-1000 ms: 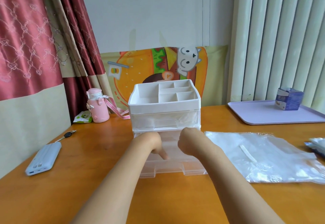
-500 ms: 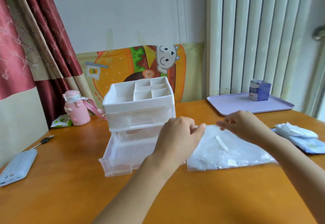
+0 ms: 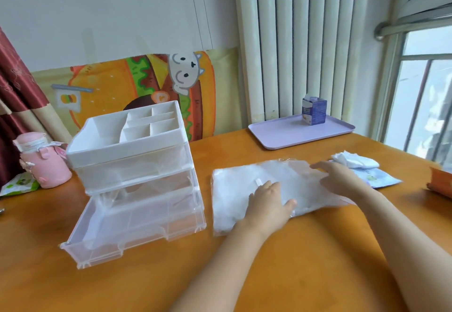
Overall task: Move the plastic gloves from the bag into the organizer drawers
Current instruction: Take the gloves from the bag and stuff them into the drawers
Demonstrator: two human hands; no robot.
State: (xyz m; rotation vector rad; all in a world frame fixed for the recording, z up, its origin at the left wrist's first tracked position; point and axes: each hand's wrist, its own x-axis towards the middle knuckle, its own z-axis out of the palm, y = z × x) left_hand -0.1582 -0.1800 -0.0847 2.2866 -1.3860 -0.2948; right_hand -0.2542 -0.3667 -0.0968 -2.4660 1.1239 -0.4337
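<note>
A flat clear plastic bag of gloves lies on the wooden table, right of the organizer. My left hand rests flat on the bag's middle, fingers spread. At the bag's far right part my right hand lies on the plastic with fingers stretched leftward. The white organizer has a divided top tray and two clear drawers. Its lower drawer is pulled out toward me and looks bare inside. Whether gloves are outside the bag cannot be told.
A lilac tray with a small blue carton sits at the back right. White tissue on a blue packet lies right of the bag. A pink bottle stands left of the organizer. An orange object is at the right edge.
Both hands left the pulled-out lower drawer and moved right onto the glove bag. The camera turned right, so the organizer shifted left in view.
</note>
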